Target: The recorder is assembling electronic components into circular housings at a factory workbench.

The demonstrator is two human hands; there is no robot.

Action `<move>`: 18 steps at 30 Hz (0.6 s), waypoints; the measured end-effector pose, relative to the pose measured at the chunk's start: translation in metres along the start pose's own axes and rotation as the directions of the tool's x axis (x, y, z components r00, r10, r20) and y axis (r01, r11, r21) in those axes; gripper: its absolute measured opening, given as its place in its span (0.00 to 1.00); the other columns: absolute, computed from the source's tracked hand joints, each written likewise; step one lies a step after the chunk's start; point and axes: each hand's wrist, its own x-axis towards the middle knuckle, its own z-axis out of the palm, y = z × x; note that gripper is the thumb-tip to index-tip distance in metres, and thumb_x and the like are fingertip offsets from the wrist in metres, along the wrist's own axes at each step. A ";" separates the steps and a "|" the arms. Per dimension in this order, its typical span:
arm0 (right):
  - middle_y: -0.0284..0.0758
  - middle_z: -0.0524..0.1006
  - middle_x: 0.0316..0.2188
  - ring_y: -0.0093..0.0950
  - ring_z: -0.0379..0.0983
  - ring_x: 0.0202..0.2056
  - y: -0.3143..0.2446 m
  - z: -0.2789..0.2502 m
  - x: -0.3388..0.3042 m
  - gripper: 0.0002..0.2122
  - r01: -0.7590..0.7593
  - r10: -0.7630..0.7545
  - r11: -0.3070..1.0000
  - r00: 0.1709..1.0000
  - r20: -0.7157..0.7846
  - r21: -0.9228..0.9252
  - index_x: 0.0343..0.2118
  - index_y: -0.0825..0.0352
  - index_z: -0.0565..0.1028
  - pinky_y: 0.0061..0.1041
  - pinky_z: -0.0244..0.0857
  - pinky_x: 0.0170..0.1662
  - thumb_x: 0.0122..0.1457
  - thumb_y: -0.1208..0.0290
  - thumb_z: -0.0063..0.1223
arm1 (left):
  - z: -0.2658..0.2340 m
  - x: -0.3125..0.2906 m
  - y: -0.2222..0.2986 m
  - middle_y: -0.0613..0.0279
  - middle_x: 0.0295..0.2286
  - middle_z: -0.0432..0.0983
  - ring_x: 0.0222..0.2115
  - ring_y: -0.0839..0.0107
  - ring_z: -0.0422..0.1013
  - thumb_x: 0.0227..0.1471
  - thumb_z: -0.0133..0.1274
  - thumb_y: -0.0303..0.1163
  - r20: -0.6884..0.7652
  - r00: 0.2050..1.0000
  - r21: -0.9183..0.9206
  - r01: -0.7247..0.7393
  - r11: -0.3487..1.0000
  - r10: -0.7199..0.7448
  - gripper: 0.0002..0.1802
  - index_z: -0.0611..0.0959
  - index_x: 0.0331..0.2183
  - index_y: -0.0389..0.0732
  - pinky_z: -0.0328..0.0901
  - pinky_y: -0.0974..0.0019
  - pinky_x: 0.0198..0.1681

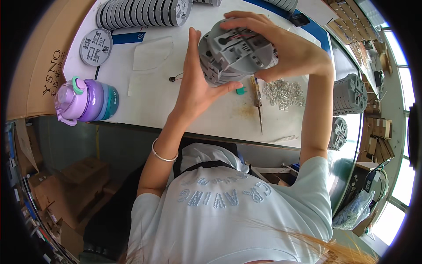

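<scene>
A short stack of round grey plastic discs [215, 72] is held up over the white table, its top disc [241, 48] tilted, with molded slots and dark slits on its face. My right hand [290, 46] grips that top disc from above and the right, fingers over its far rim and thumb at its near edge. My left hand [195, 83] cups the stack's left side, fingers upright and thumb reaching along the bottom. Below lie a screwdriver [257, 99] with a yellowish handle, a small green piece [240, 90] and a heap of small metal clips [285, 94].
A long row of grey discs [178, 13] lies at the back left, near a single disc [96, 47]. A purple-teal bottle [94, 100] stands at the left edge, beside a cardboard box [33, 57]. More stacked discs [349, 94] sit at the right.
</scene>
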 end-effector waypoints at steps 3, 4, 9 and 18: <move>0.40 0.59 0.64 0.40 0.56 0.64 0.013 0.002 0.016 0.42 0.016 -0.014 1.000 0.995 0.098 -0.021 0.61 0.55 0.67 0.38 0.53 0.66 0.33 0.75 0.62 | 0.009 0.003 -0.009 0.36 0.63 0.47 0.63 0.46 0.51 0.35 0.75 0.33 -0.037 0.998 -0.114 0.038 0.993 -0.042 0.73 0.37 0.67 0.38 0.52 0.53 0.64; 0.40 0.59 0.64 0.40 0.56 0.64 0.016 0.004 0.018 0.42 0.000 0.002 1.000 0.995 0.100 -0.024 0.60 0.55 0.67 0.37 0.54 0.66 0.33 0.74 0.61 | 0.009 0.003 -0.009 0.36 0.63 0.47 0.63 0.46 0.51 0.35 0.75 0.33 -0.037 0.998 -0.113 0.046 0.993 -0.050 0.73 0.37 0.67 0.38 0.52 0.53 0.64; 0.39 0.58 0.65 0.41 0.55 0.65 0.013 0.004 0.018 0.42 0.027 -0.017 0.997 0.991 0.136 -0.073 0.61 0.53 0.67 0.38 0.55 0.66 0.34 0.74 0.62 | 0.003 0.004 -0.002 0.41 0.62 0.50 0.62 0.49 0.54 0.36 0.74 0.31 0.026 0.997 -0.082 0.079 0.994 -0.077 0.71 0.39 0.67 0.39 0.55 0.53 0.63; 0.36 0.56 0.67 0.40 0.54 0.65 0.019 0.013 0.011 0.47 0.055 -0.055 0.998 0.996 0.075 0.005 0.64 0.52 0.62 0.38 0.53 0.67 0.32 0.72 0.66 | 0.000 0.008 -0.004 0.43 0.62 0.49 0.62 0.50 0.55 0.36 0.74 0.31 0.072 0.997 -0.054 0.039 0.998 -0.035 0.70 0.39 0.67 0.40 0.57 0.53 0.62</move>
